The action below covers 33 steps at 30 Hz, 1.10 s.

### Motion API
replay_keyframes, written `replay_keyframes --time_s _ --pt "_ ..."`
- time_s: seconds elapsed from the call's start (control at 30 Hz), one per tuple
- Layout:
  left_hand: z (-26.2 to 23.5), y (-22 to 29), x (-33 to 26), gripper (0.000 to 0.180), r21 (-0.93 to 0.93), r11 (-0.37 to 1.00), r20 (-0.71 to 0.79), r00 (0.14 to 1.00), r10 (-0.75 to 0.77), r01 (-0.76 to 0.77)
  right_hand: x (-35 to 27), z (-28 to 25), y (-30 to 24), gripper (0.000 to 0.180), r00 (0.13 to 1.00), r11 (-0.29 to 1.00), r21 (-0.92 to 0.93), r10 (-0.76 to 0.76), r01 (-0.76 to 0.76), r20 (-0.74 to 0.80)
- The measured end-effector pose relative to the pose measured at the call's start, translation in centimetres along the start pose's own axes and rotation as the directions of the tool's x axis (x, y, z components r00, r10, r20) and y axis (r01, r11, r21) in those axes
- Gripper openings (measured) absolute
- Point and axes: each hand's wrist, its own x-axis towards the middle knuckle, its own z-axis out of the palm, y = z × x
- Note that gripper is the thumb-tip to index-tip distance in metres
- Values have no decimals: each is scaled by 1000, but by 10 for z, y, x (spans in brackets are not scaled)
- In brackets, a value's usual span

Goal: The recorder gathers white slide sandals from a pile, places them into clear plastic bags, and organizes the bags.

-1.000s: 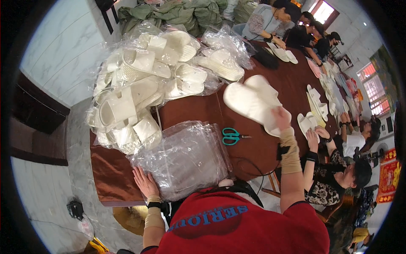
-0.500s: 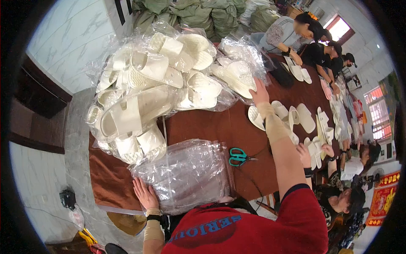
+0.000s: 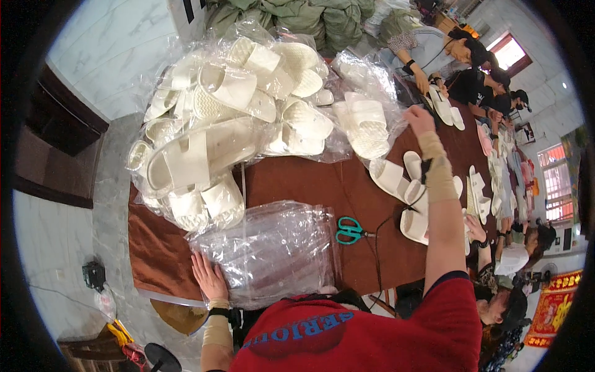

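My left hand [image 3: 210, 278] rests at the left edge of a stack of clear plastic bags [image 3: 273, 254], fingers stretched out and flat. Out to the far right, my right hand [image 3: 421, 120] has its fingers closed at the edge of a clear plastic bag [image 3: 392, 124]. Cream slippers [image 3: 364, 127] lie inside that bag. A large heap of bagged cream slippers [image 3: 217, 124] covers the far left of the table. Teal-handled scissors [image 3: 349, 230] lie to the right of the flat bags.
Loose cream slippers [image 3: 388, 176] lie on the brown tablecloth [image 3: 297, 183] under and beside my right forearm. A black cable [image 3: 377, 260] runs past the scissors. Several people work along the right side; one person's hand [image 3: 476, 229] is near the slippers. Green sacks [image 3: 297, 25] stand behind.
My right hand has moved right and slightly away from me, from the slippers to the edge of their bag. That bagged pair has turned and shifted right. My left hand stays on the stack.
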Motion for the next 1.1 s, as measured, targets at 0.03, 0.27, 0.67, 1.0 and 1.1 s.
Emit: replay_keyframes --time_s 0.03,0.27,0.67,1.0,1.1 --pt "1 1 2 51 -7 1000 3 1000 -3 3 -7 -21 -2 24 997 987 161 -15 3 71" --pt "6 -6 -8 51 11 1000 -68 998 16 -15 -82 -118 -120 13 975 879 477 -102 -5 197" --pt "8 -6 -10 56 -31 1000 -77 997 -1 -1 -244 -103 -361 52 749 804 334 -586 491 308" --pt "10 -10 -14 58 -49 999 -99 995 2 -7 -223 21 -177 23 839 1000 -4 -8 12 544" --pt "11 -13 -16 58 -49 999 -94 996 -7 2 -262 16 -141 23 793 949 -317 184 12 581"
